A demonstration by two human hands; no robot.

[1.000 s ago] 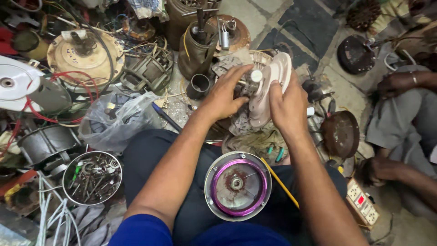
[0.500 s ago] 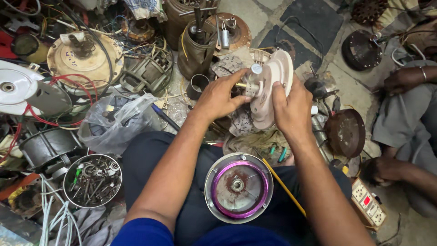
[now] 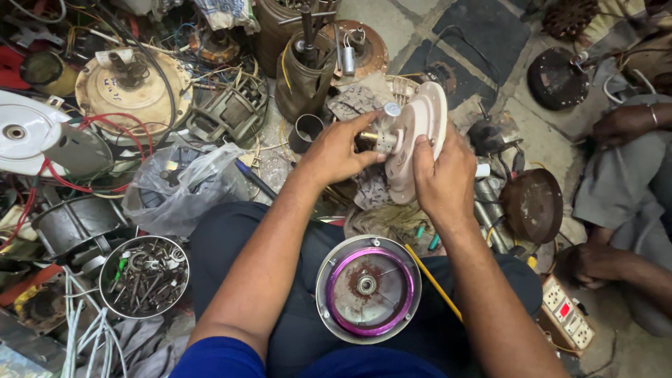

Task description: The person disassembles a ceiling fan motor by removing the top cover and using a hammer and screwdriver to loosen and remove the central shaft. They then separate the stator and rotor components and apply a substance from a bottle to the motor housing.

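A person sat among scattered motor parts, seen from above. Both hands were raised over the lap, clamped on a cream-coloured fan motor housing (image 3: pixel 418 140) held on edge. The left hand (image 3: pixel 334 150) pinched the metal shaft (image 3: pixel 383 137) sticking out of the housing's centre; the right hand (image 3: pixel 441 175) gripped the housing's rim from the other side. Just below the housing, on the person's lap, lay a round cover with a purple ring (image 3: pixel 368 288). Well to the left of the housing sat a metal bowl of screws and bolts (image 3: pixel 143 276) and a crumpled plastic bag (image 3: pixel 178 185). To the right, another person's hand (image 3: pixel 619 124) rested near a dark round disc (image 3: pixel 533 205).
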